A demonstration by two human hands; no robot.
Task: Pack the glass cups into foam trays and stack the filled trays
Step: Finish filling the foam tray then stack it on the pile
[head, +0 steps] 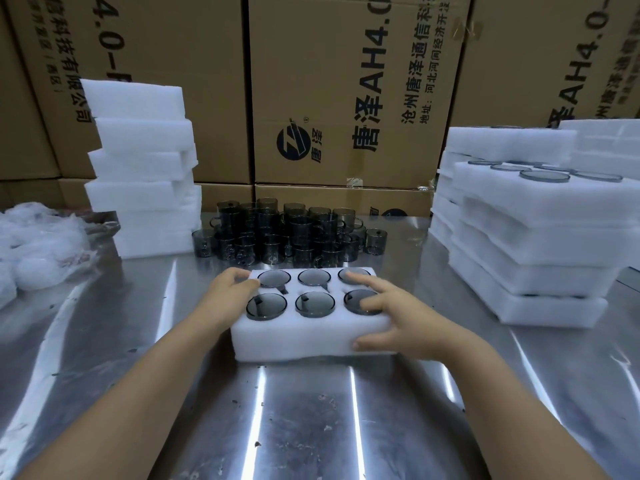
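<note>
A white foam tray lies on the steel table in front of me, its holes filled with dark glass cups. My left hand grips the tray's left end, fingers curled over the top edge. My right hand grips the right end, with the thumb on the front wall and the fingers spread over the top, touching the right-hand cups. Behind the tray stands a cluster of loose smoky glass cups.
A stack of empty foam trays rises at the back left. A stack of filled foam trays stands at the right. Crumpled plastic wrap lies at the far left. Cardboard boxes wall off the back.
</note>
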